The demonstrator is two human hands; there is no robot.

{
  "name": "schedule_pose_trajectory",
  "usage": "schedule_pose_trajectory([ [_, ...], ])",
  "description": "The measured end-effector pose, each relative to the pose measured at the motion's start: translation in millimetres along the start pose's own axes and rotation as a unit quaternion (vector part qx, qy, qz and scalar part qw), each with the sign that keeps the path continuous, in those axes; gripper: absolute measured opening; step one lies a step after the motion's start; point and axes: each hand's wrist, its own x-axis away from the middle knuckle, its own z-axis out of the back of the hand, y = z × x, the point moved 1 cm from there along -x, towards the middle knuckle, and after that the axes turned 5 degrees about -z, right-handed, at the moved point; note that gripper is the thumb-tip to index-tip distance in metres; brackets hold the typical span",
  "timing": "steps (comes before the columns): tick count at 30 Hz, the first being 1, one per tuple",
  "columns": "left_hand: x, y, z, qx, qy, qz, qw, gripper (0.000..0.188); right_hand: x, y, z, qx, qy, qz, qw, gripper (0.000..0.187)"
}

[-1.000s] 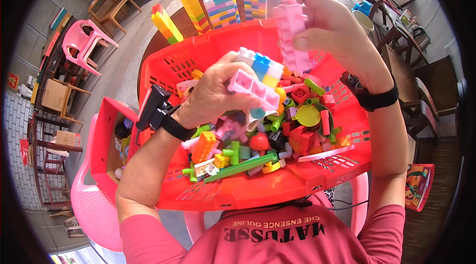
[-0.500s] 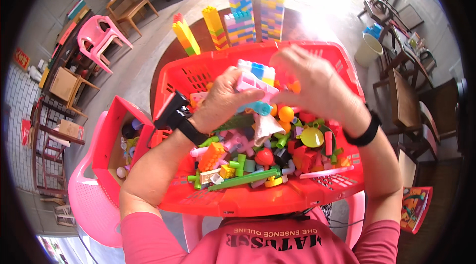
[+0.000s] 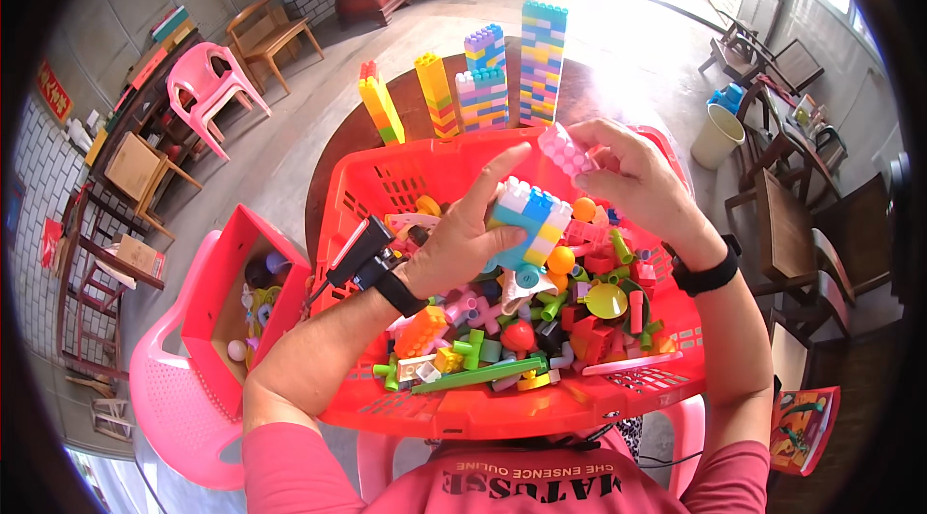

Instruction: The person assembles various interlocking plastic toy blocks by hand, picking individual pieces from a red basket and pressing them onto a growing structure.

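Observation:
Above a red plastic basket [image 3: 454,425] heaped with mixed toy pieces, my left hand [image 3: 454,249] grips a small stack of building blocks [image 3: 529,220] in white, blue, yellow and light blue. Its index finger points up and away from the stack. My right hand [image 3: 632,171] pinches a pink building block [image 3: 564,152], studs showing, between thumb and fingers. The pink block is apart from the stack, up and to its right. Below them lie orange balls [image 3: 560,260], a yellow round cup [image 3: 606,301] and a long green piece [image 3: 478,375].
Block towers stand on the round brown table [image 3: 338,162] beyond the basket, the tallest tower [image 3: 543,60] at right. To the left, a red box [image 3: 208,321] with small toys rests on a pink chair [image 3: 174,408]. Wooden chairs [image 3: 787,224] and a pale bin [image 3: 717,136] stand right.
The pink block was in my left hand with the stack; my right hand now holds it, away from the stack. The whole view has tilted up slightly.

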Motion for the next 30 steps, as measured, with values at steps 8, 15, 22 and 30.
schedule_pose_trajectory([
  [8, -2, 2, 0, 0.079, -0.022, 0.027, 0.996, 0.072, 2, 8, -4, -0.136, -0.14, -0.101, 0.976, 0.037],
  [15, -2, 1, -4, 0.139, 0.026, 0.022, 0.99, 0.06, 3, 12, -20, 0.099, -0.055, 0.065, 0.991, 0.036],
  [22, -4, 3, -3, 0.06, 0.03, 0.017, 0.998, 0.061, 0, 9, -11, -0.127, -0.042, -0.077, 0.988, 0.021],
  [30, -2, 9, -1, 0.04, 0.011, 0.041, 0.998, 0.071, 2, 7, -21, -0.096, -0.083, -0.043, 0.991, 0.023],
])
